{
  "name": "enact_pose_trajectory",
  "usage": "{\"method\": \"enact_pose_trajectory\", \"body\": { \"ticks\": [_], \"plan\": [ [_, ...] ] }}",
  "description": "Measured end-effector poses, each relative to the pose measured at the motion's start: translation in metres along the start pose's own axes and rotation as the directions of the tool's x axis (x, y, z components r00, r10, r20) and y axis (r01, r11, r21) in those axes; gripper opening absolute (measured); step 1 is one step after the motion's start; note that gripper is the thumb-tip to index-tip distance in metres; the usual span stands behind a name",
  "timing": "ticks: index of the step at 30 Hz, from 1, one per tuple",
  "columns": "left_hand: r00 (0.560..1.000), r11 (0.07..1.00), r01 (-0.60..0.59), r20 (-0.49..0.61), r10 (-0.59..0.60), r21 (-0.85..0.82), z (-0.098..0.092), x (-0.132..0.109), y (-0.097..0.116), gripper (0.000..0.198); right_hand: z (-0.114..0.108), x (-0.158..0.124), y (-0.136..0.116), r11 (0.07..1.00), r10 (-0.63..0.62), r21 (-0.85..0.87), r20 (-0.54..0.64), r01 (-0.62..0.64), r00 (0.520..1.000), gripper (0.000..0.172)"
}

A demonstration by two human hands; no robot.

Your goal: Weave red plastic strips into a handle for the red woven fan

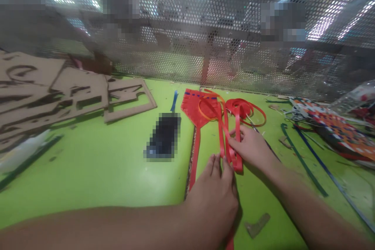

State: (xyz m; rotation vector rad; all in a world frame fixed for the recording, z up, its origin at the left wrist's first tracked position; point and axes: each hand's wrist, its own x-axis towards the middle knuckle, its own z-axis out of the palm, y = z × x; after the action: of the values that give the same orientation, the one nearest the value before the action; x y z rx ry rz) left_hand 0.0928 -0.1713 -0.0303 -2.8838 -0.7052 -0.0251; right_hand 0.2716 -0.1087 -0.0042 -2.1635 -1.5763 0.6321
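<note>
Loops of red ribbon (pixel 222 140) lie folded on the green table in front of me. My right hand (pixel 253 146) pinches the folded ribbon between thumb and fingers from the right. Lower down, my left hand (pixel 216 189) has its fingers closed at the near end of the loops, and a length of ribbon shows again below the palm. Behind the loops rests a flat red piece (pixel 196 107), pointed at the near end, with a blue woven line along its top. A red strip (pixel 195 160) runs from its point toward me. A coil of red ribbon (pixel 238 109) sits beside it.
A dark, pixelated device (pixel 164 136) lies left of the red piece, near a short blue strip (pixel 174 100). Cut cardboard frames (pixel 129 117) pile up at left. Woven work (pixel 336 121) and loose strips lie at right. A perforated metal panel (pixel 175 27) stands behind the table.
</note>
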Motion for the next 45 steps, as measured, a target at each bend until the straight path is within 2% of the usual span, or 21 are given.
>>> {"method": "enact_pose_trajectory", "body": {
  "ticks": [4, 8, 10, 15, 18, 21, 23, 26, 29, 32, 36, 40, 43, 45],
  "plan": [
    [1.000, 1.000, 0.002, -0.015, -0.002, -0.004, 0.001, 0.001, 0.000, 0.049, 0.005, 0.000, 0.003, 0.996, -0.059, 0.066, 0.045, 0.056, 0.997, 0.011],
    [0.999, 1.000, 0.021, -0.045, -0.021, 0.000, 0.004, 0.000, 0.002, 0.049, 0.002, 0.003, 0.009, 0.998, -0.031, 0.046, -0.045, 0.033, 0.999, 0.026],
    [0.998, 1.000, 0.029, -0.056, -0.029, 0.005, 0.005, 0.000, 0.003, 0.049, -0.001, 0.006, 0.012, 1.000, -0.014, 0.001, -0.084, 0.014, 0.996, 0.027],
    [0.998, 0.999, 0.044, -0.042, -0.044, -0.001, 0.002, -0.001, 0.003, 0.049, -0.003, 0.008, 0.016, 1.000, -0.001, 0.007, -0.056, 0.001, 0.998, 0.026],
    [1.000, 1.000, 0.026, -0.013, -0.026, -0.010, -0.001, -0.001, 0.002, 0.049, -0.002, 0.005, 0.015, 0.992, -0.044, 0.114, -0.081, 0.053, 0.996, 0.035],
    [1.000, 1.000, 0.015, -0.002, -0.015, -0.003, -0.003, -0.001, 0.001, 0.050, -0.005, 0.000, 0.012, 0.947, -0.114, 0.267, -0.232, 0.176, 0.966, 0.044],
    [1.000, 1.000, 0.011, 0.003, -0.011, -0.001, -0.003, -0.001, 0.001, 0.050, -0.006, -0.003, 0.011, 0.894, -0.183, 0.356, -0.270, 0.274, 0.946, 0.047],
    [1.000, 1.000, 0.004, 0.012, -0.004, -0.011, -0.005, -0.001, 0.000, 0.051, -0.007, -0.007, 0.010, 0.877, -0.248, 0.385, -0.148, 0.287, 0.957, 0.046],
    [1.000, 1.000, 0.003, 0.018, -0.003, -0.018, -0.006, 0.000, 0.000, 0.050, -0.005, -0.008, 0.009, 0.949, -0.178, 0.255, -0.059, 0.187, 0.982, 0.041],
    [1.000, 1.000, 0.008, 0.028, -0.007, -0.020, -0.007, 0.000, -0.001, 0.049, -0.002, -0.005, 0.010, 0.980, -0.110, 0.162, -0.054, 0.117, 0.993, 0.036],
    [0.998, 1.000, -0.006, 0.055, 0.007, -0.022, -0.009, 0.001, -0.002, 0.051, 0.002, 0.001, 0.014, 0.977, -0.123, 0.169, -0.055, 0.131, 0.991, 0.025],
    [0.996, 0.999, -0.023, 0.091, 0.025, -0.026, -0.010, 0.002, -0.002, 0.054, 0.006, 0.001, 0.013, 0.978, -0.128, 0.168, -0.001, 0.126, 0.992, 0.014],
    [0.995, 0.999, -0.025, 0.093, 0.028, -0.034, -0.010, 0.002, -0.001, 0.053, 0.005, -0.002, 0.007, 0.985, -0.122, 0.127, 0.050, 0.115, 0.991, 0.015],
    [0.997, 0.999, -0.019, 0.078, 0.021, -0.033, -0.008, 0.001, 0.000, 0.050, 0.003, -0.005, 0.002, 0.991, -0.098, 0.100, 0.068, 0.091, 0.993, 0.023]
  ]
}}
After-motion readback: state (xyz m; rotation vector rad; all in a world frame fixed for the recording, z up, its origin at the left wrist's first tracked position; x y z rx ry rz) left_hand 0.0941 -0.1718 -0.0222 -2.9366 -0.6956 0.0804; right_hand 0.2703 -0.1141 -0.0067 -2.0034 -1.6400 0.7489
